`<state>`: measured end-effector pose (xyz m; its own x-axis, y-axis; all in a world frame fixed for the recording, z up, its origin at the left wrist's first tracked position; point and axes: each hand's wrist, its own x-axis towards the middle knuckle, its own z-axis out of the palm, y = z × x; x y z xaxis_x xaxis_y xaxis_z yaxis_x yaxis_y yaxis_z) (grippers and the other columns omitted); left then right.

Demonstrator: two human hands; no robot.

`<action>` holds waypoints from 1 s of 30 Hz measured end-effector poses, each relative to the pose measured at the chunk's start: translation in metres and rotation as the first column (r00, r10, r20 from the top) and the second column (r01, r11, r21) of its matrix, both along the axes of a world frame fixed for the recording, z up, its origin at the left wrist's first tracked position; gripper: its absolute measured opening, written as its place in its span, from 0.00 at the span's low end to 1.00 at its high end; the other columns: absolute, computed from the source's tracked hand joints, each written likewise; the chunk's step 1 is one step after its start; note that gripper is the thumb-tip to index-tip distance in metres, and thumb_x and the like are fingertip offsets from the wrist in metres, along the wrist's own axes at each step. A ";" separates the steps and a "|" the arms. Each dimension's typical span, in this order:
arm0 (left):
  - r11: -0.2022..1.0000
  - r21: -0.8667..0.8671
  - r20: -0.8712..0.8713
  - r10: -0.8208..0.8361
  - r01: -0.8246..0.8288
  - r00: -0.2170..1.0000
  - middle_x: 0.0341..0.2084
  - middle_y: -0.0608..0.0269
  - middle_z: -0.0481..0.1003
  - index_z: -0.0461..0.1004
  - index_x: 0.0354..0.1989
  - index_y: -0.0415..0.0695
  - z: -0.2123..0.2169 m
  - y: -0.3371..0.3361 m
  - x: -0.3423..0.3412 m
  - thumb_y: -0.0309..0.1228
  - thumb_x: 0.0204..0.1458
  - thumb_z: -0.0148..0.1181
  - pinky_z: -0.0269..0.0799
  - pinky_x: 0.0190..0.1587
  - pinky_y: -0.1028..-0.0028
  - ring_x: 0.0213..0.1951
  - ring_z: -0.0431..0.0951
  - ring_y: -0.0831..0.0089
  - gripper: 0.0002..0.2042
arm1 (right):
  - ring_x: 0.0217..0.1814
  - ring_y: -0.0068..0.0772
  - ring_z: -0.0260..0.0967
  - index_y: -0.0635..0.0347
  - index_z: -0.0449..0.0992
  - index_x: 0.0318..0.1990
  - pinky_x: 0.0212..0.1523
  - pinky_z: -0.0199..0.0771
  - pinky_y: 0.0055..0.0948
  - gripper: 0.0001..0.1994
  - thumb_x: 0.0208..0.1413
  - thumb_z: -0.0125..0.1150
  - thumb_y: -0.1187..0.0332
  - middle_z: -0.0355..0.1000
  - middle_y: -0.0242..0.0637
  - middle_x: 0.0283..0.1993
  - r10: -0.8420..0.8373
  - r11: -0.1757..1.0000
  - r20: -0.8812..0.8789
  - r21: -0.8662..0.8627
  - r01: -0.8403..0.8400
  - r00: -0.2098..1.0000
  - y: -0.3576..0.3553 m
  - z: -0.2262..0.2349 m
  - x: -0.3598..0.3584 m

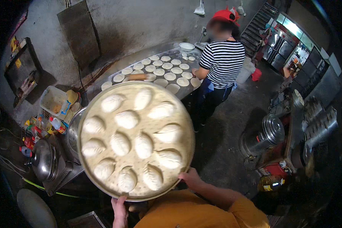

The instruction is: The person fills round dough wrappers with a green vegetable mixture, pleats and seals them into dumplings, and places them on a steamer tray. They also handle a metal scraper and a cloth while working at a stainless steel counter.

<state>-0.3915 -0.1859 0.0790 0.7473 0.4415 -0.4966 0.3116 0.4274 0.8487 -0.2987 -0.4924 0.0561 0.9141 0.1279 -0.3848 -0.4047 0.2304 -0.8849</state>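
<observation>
A large round steamer tray [136,193] with a perforated base is held out in front of me. Several pleated, leaf-shaped dough buns [144,145] lie spaced apart on it. My left hand [120,209] is closed on the tray's near rim, thumb on the edge. My right hand [190,179] grips the rim at its lower right; the fingers under the tray are hidden.
Behind the tray, a worktable bears several flat dough rounds [170,76] and a rolling pin [136,77]. A person in a striped shirt [224,62] stands there. Left are a plastic tub [54,99], bottles [57,124] and a lidded wok [44,159]; right, a metal pot [265,133].
</observation>
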 end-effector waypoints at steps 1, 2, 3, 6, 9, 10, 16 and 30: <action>0.994 0.016 0.004 -0.108 0.108 0.994 0.45 0.51 0.73 0.64 0.54 0.28 -0.011 0.006 0.017 0.23 0.40 0.56 0.68 0.52 0.67 0.46 0.74 0.64 0.28 | 0.47 0.36 0.70 0.71 0.74 0.46 0.48 0.72 0.33 0.17 0.49 0.57 0.71 0.73 0.43 0.47 -0.047 0.999 -0.062 -0.015 0.046 0.997 -0.007 0.001 -0.004; 0.975 0.032 0.006 -0.219 0.219 0.976 0.45 0.52 0.74 0.65 0.53 0.28 -0.024 0.012 0.034 0.23 0.40 0.56 0.68 0.52 0.68 0.45 0.74 0.64 0.27 | 0.47 0.35 0.70 0.72 0.74 0.45 0.47 0.71 0.33 0.17 0.49 0.57 0.70 0.73 0.43 0.46 -0.099 0.995 -0.124 -0.032 0.095 0.987 -0.014 0.002 -0.007; 0.958 0.052 0.058 -0.284 0.281 0.957 0.38 0.52 0.76 0.68 0.50 0.29 -0.027 0.010 0.059 0.25 0.39 0.57 0.73 0.44 0.66 0.39 0.77 0.62 0.25 | 0.47 0.35 0.70 0.73 0.74 0.44 0.47 0.71 0.33 0.16 0.49 0.57 0.70 0.73 0.42 0.46 -0.171 0.985 -0.170 -0.052 0.165 0.970 -0.021 0.003 -0.006; 0.853 0.074 0.047 -0.520 0.516 0.853 0.39 0.52 0.76 0.70 0.48 0.29 -0.023 0.013 0.123 0.24 0.38 0.57 0.73 0.44 0.68 0.39 0.77 0.63 0.24 | 0.45 0.36 0.70 0.75 0.74 0.41 0.45 0.72 0.34 0.16 0.48 0.58 0.70 0.73 0.43 0.45 -0.274 0.944 -0.117 -0.225 0.243 0.955 -0.023 0.007 -0.018; 0.700 0.138 -0.007 -0.707 0.701 0.707 0.40 0.55 0.76 0.69 0.48 0.30 -0.015 0.003 0.188 0.27 0.39 0.57 0.71 0.43 0.70 0.39 0.75 0.66 0.24 | 0.43 0.36 0.71 0.75 0.74 0.41 0.44 0.72 0.34 0.16 0.47 0.57 0.70 0.73 0.43 0.44 -0.444 0.867 0.018 -0.246 0.434 0.896 -0.028 -0.054 -0.031; 0.626 0.158 -0.030 -0.770 0.764 0.637 0.39 0.55 0.75 0.69 0.49 0.30 -0.006 -0.004 0.207 0.28 0.39 0.57 0.70 0.43 0.70 0.39 0.75 0.67 0.24 | 0.42 0.36 0.72 0.75 0.74 0.41 0.43 0.73 0.34 0.15 0.47 0.57 0.71 0.74 0.44 0.44 -0.520 0.831 0.028 -0.217 0.513 0.854 -0.025 -0.059 -0.032; 0.364 0.010 -0.068 -0.929 0.931 0.364 0.41 0.55 0.75 0.70 0.49 0.31 -0.031 -0.042 0.313 0.30 0.39 0.58 0.69 0.43 0.69 0.40 0.74 0.68 0.25 | 0.41 0.41 0.74 0.75 0.73 0.43 0.39 0.76 0.38 0.16 0.47 0.54 0.74 0.75 0.46 0.41 -0.747 0.638 -0.026 -0.311 0.705 0.664 0.014 -0.003 -0.016; -0.189 0.038 0.197 -0.961 0.981 -0.193 0.37 0.58 0.76 0.70 0.50 0.36 -0.258 -0.201 0.537 0.30 0.42 0.60 0.72 0.39 0.68 0.37 0.75 0.70 0.23 | 0.36 0.44 0.76 0.74 0.71 0.48 0.34 0.79 0.39 0.19 0.47 0.54 0.73 0.74 0.47 0.40 -0.994 -0.047 0.091 0.089 0.995 -0.055 0.020 -0.205 0.125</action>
<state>0.1458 -0.3866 -0.1790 0.2887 -0.9016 -0.3223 0.3594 -0.2099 0.9092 -0.1740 -0.4728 -0.1488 0.1093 -0.9517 -0.2868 0.3257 0.3069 -0.8943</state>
